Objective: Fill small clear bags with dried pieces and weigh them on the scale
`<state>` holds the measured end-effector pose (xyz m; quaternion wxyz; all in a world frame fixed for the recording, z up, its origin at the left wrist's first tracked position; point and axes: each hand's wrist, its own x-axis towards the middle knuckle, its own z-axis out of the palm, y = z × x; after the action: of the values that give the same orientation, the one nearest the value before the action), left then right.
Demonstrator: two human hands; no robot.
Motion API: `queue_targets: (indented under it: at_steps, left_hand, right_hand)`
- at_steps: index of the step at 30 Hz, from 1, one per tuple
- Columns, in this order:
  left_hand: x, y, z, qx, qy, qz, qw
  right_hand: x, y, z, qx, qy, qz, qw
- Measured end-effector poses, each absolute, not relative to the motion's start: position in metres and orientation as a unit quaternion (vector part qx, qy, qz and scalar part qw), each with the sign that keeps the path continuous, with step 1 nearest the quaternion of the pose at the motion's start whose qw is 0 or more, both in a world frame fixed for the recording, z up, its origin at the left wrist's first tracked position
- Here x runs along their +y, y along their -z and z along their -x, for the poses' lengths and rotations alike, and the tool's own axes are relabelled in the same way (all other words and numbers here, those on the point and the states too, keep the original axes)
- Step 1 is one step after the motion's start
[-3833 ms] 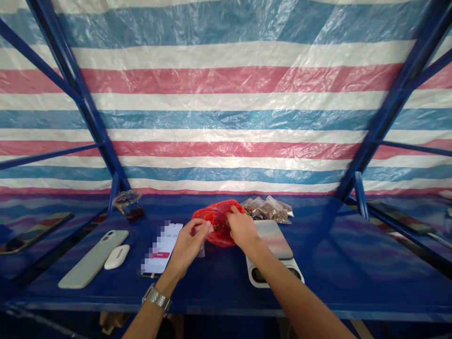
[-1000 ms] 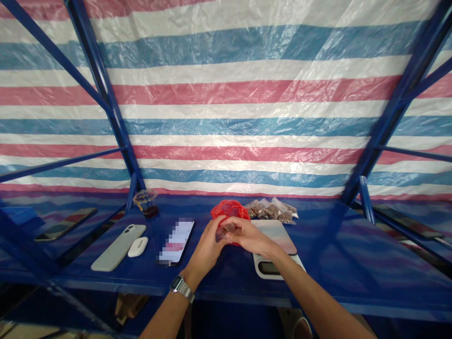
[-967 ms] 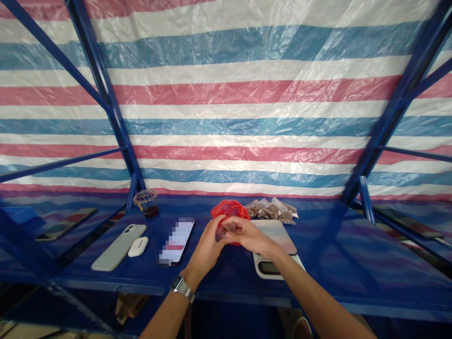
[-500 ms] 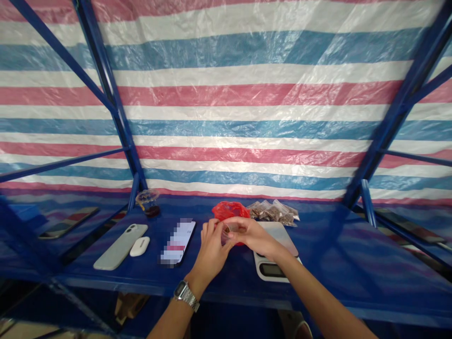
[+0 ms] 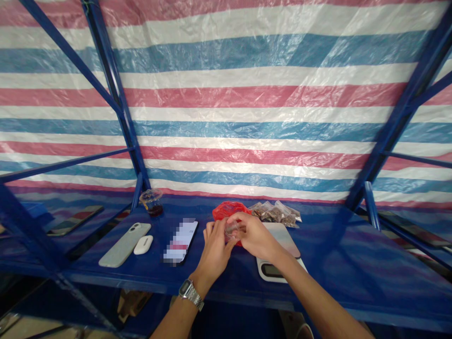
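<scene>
Both hands meet over the blue shelf around a small clear plastic bag (image 5: 232, 229). My left hand (image 5: 216, 242) has its fingers closed on the bag's left side, and a metal watch sits on that wrist. On the other side, my right hand (image 5: 251, 234) pinches the bag with thumb and fingers; its fingertips are partly hidden. Just behind them lies a red plastic bag (image 5: 231, 208), its contents out of sight. A kitchen scale (image 5: 282, 240) is under and beside my right forearm. Several small clear bags of brown bits (image 5: 277, 213) lie behind the scale.
To the left lie a lit phone (image 5: 181, 242), a white earbud case (image 5: 143, 245) and a pale green phone (image 5: 125, 246). A clear cup with dark liquid (image 5: 151, 203) stands farther back. Blue metal posts (image 5: 122, 101) frame both sides before a striped tarp (image 5: 247, 108).
The whole view has shifted slightly, so things appear a little farther right. My fingers have shifted on the clear bag, which now shows more between the hands.
</scene>
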<state>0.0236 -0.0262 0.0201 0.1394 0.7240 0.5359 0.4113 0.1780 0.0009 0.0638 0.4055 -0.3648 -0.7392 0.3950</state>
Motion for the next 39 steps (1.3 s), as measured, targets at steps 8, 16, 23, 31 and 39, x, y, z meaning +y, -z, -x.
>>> queue_targets:
  at_steps: [8,16,23,31,39]
  left_hand:
    - [-0.024,-0.016,-0.025,0.551,-0.425,-0.704,0.140]
    - [-0.029,-0.025,-0.023,0.534,-0.401,-0.733,0.129]
    - [-0.026,-0.017,-0.017,0.550,-0.405,-0.709,0.178]
    - [-0.025,-0.020,-0.020,0.485,-0.449,-0.720,0.213]
    - [-0.027,-0.017,-0.010,0.481,-0.432,-0.733,0.211]
  right_hand:
    - [-0.002,-0.076,-0.183,-0.768,-0.344,0.406,0.356]
    - [0.003,-0.069,-0.184,-0.727,-0.415,0.401,0.371]
    - [0.003,-0.069,-0.188,-0.682,-0.509,0.382,0.362]
    - [0.005,-0.065,-0.184,-0.693,-0.463,0.386,0.397]
    - [0.001,-0.073,-0.189,-0.726,-0.427,0.387,0.375]
